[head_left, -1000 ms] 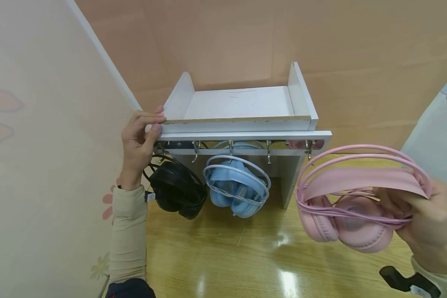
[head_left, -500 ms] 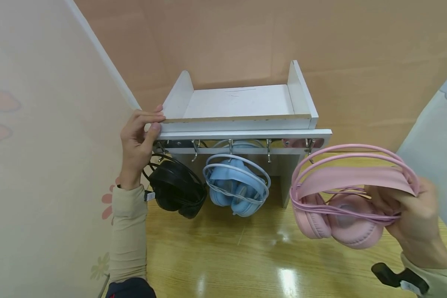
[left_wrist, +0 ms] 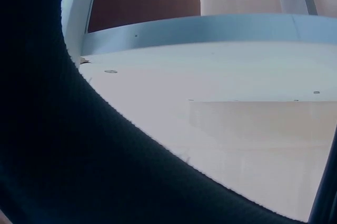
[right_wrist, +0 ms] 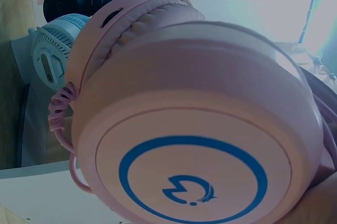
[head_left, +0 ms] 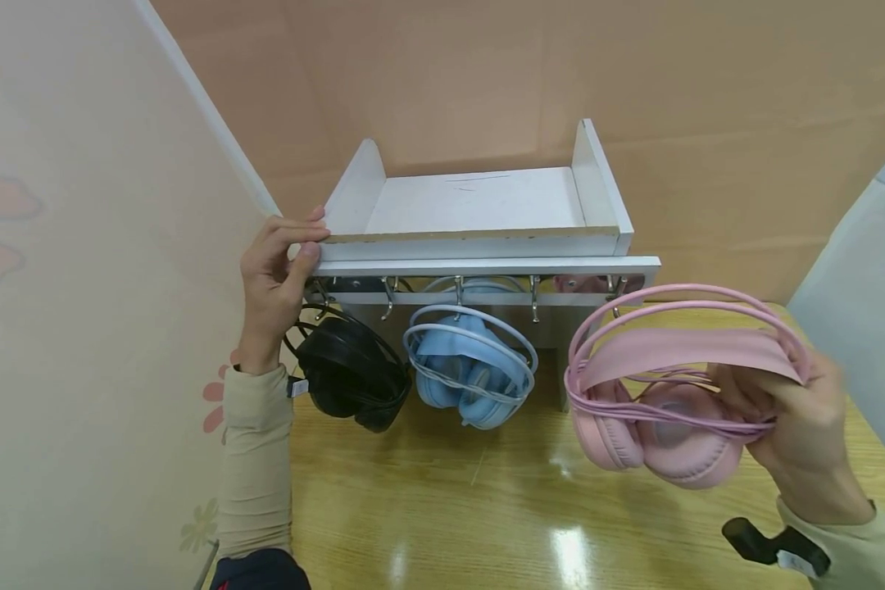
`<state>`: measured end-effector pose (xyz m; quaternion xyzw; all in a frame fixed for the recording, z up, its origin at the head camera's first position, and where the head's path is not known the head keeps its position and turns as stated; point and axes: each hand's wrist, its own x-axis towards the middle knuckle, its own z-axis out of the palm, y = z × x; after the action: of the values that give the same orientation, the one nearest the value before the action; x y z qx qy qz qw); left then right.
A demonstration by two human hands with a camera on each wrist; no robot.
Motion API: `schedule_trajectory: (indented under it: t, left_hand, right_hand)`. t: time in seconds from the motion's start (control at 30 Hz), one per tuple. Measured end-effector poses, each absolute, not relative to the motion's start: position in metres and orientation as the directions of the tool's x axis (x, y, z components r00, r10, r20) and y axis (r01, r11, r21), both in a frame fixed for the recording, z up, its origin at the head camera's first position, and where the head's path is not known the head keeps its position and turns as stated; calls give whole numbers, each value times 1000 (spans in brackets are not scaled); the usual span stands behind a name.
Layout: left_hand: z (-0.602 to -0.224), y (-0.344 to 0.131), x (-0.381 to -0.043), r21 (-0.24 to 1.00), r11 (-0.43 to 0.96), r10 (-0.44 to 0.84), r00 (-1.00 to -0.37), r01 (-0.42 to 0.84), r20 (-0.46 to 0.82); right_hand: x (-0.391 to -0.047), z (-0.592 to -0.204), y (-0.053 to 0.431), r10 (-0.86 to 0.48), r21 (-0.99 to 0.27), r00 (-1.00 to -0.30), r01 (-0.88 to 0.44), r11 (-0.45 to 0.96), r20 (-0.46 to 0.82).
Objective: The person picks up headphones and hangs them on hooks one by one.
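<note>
My left hand (head_left: 276, 274) grips the left end of a white shelf rack (head_left: 479, 268), thumb below its edge and fingers on top. To the right, my right hand (head_left: 811, 414) holds a pair of pink headphones (head_left: 686, 352) by one side, their thin headband arches upward and cable looped across. The near pink ear cup (right_wrist: 195, 155) fills the right wrist view and bears a blue ring logo. Black headphones (head_left: 350, 369) hang from the rack's left hook, beside my left wrist. Light blue headphones (head_left: 472, 373) hang at the middle hook (head_left: 458, 291).
Bare metal hooks (head_left: 534, 299) line the rack's front rail, one at the right end close to the pink headband. A pale patterned panel (head_left: 103, 328) stands at the left, another (head_left: 870, 311) at the right. Below spreads a glossy wooden surface (head_left: 472, 524).
My right hand has moved left with the pink headphones, bringing them closer to the rack's right end. My left hand stays on the rack, and the hanging headphones keep their places.
</note>
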<state>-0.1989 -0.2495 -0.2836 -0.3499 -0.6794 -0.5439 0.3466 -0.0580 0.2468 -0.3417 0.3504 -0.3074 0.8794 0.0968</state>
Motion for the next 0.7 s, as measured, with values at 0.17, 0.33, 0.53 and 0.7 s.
schedule_trajectory:
  t: [0.17, 0.33, 0.53, 0.7]
  left_hand:
    - [-284, -249, -200, 492, 167, 104, -512, 854, 853]
    - [-285, -250, -199, 493, 164, 93, -511, 854, 854]
    - [-284, -252, -198, 492, 169, 86, -510, 854, 856]
    - [-284, -252, -198, 491, 170, 84, -509, 855, 857]
  right_hand:
    - [-60, -346, 242, -49, -466, -726, -386, -796, 686]
    - [-62, -350, 239, -52, -459, -718, -386, -800, 694]
    - [-64, -353, 237, -51, -483, -720, -409, -774, 692]
    - [-67, -355, 236, -54, -475, -694, -431, -767, 718]
